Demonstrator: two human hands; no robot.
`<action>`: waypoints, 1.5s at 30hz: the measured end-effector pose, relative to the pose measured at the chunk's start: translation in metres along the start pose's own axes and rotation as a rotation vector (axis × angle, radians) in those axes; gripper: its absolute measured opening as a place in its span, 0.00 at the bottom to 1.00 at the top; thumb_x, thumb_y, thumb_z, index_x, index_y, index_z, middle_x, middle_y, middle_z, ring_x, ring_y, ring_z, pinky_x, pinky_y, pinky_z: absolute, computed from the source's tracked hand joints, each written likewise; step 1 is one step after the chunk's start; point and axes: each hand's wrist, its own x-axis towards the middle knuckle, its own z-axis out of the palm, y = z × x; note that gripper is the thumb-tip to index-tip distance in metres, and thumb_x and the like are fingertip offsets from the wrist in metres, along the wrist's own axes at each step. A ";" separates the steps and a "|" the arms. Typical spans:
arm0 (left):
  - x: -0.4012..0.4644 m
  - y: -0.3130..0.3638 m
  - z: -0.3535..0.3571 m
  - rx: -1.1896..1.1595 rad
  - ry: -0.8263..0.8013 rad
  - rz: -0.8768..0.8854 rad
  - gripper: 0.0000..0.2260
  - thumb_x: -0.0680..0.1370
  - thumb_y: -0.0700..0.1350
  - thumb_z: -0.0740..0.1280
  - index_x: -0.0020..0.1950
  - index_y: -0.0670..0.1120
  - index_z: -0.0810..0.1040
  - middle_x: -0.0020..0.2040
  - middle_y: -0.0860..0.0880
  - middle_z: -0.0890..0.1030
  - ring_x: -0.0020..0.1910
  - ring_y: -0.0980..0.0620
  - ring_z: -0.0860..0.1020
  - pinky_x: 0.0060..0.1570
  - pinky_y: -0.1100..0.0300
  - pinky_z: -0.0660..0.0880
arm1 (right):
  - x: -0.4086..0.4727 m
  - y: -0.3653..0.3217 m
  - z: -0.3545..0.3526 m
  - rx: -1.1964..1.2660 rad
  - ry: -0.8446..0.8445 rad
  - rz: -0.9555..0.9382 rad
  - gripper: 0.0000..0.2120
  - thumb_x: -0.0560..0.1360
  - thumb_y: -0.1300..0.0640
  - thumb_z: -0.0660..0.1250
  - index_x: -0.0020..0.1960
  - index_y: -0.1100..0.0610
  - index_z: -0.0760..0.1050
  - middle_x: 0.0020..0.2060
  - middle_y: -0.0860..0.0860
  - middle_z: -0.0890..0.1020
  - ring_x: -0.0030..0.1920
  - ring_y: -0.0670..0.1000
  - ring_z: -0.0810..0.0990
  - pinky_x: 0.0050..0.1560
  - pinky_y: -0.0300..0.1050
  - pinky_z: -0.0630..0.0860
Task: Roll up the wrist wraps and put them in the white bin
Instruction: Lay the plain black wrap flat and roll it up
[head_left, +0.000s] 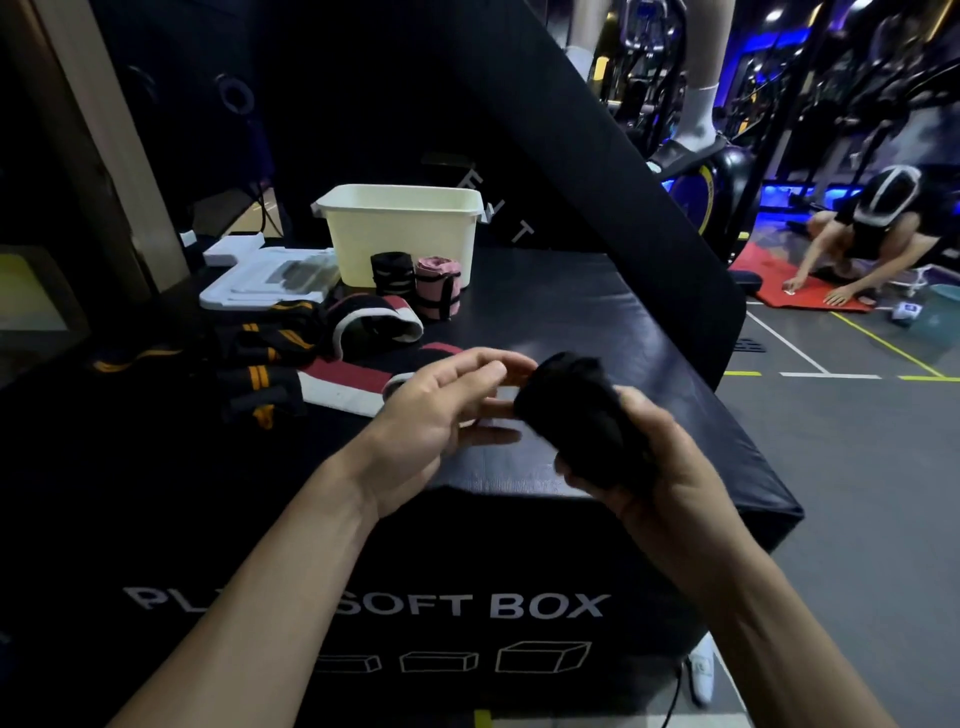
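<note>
A black wrist wrap, rolled into a thick bundle, is gripped in my right hand above the near edge of the black soft box. My left hand touches the roll's left end with its fingertips, fingers curled. The white bin stands at the back of the box top. In front of it stand a rolled black wrap and a rolled pink wrap. Unrolled wraps lie to the left: a red-and-white one, a black-and-white one and black ones with orange stripes.
A white lid or tray lies left of the bin. A tall black pad leans behind the box. To the right, on the gym floor, a person crouches over a red mat; exercise machines stand behind.
</note>
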 end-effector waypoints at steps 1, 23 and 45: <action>0.000 -0.002 -0.001 -0.017 -0.017 0.001 0.12 0.82 0.44 0.64 0.63 0.44 0.81 0.58 0.47 0.85 0.54 0.48 0.84 0.53 0.55 0.80 | 0.001 -0.002 0.001 0.120 0.047 0.039 0.17 0.77 0.48 0.63 0.53 0.61 0.82 0.43 0.60 0.84 0.36 0.55 0.82 0.39 0.46 0.80; 0.015 -0.035 0.032 0.470 0.507 0.398 0.07 0.76 0.41 0.77 0.48 0.52 0.82 0.42 0.57 0.84 0.37 0.58 0.82 0.38 0.59 0.80 | 0.017 0.013 0.011 0.501 0.054 0.219 0.25 0.80 0.43 0.63 0.52 0.64 0.86 0.49 0.60 0.84 0.34 0.52 0.81 0.35 0.40 0.79; 0.006 -0.026 0.014 0.276 0.069 0.039 0.20 0.77 0.54 0.72 0.67 0.50 0.77 0.53 0.52 0.83 0.50 0.56 0.83 0.44 0.64 0.78 | 0.010 0.019 0.006 -0.264 0.033 0.014 0.23 0.84 0.44 0.58 0.61 0.61 0.81 0.51 0.61 0.86 0.53 0.66 0.84 0.57 0.61 0.80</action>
